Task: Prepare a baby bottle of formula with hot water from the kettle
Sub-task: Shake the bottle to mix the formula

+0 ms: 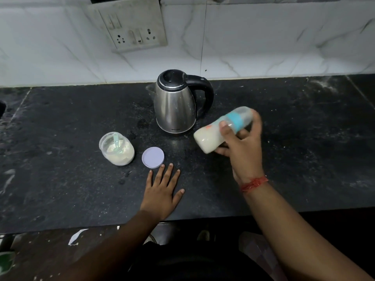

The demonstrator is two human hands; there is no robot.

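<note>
We note the right hand (241,147) wrapped around the capped baby bottle (222,130), tilted right of centre, milky formula inside. The left hand (162,191) lies spread flat on the tabletop (304,138). We judge mixing underway: keep the cap tight, clear of the kettle (176,102) and the open powder jar (116,149).

Your work surface is a dark speckled stone countertop (284,138), dusted with pale specks. Standing on it: steel kettle (175,106), centre rear; open formula jar (117,149), what looks like a scoop inside; lilac lid (153,157) lying just beside it. Your left hand (162,191) rests flat near the lid.
</note>
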